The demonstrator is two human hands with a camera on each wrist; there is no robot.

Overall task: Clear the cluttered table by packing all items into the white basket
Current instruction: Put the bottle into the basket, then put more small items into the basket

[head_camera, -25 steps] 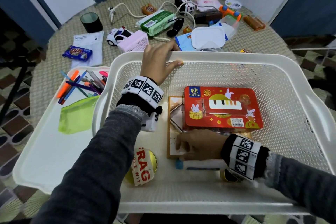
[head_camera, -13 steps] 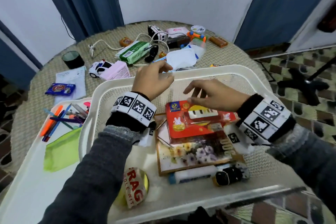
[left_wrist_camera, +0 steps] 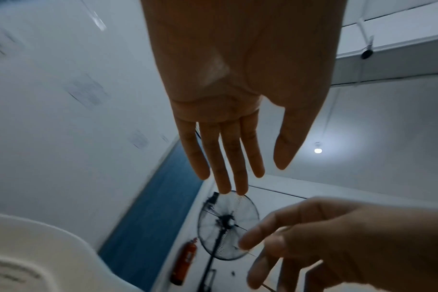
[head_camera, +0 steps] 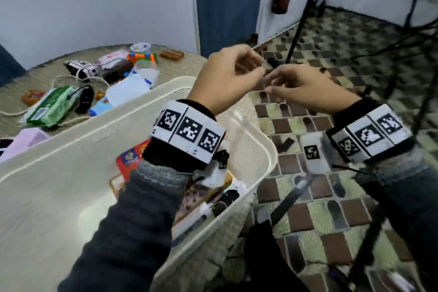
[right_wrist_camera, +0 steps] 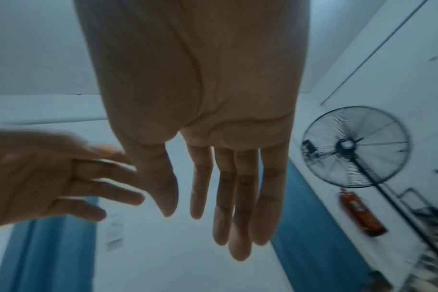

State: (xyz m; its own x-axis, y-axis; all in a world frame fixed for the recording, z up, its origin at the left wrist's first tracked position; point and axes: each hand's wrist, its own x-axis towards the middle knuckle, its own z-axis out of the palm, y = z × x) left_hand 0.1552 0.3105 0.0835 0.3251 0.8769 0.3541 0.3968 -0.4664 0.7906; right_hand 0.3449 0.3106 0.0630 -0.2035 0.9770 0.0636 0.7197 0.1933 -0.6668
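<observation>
While blurred, red box [head_camera: 132, 156] label seems unreadable | white basket [head_camera: 258, 147] | hands [head_camera: 227, 78] empty.

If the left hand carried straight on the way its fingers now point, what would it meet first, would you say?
Most likely the right hand: in the head view the left hand points rightward at it, fingertips nearly meeting above the tiled floor, beyond the white basket's rim. Depth is unclear.

left hand [head_camera: 225, 78] | right hand [head_camera: 305, 87] | fingertips meeting (blurred) beyond white basket [head_camera: 258, 140]
</observation>
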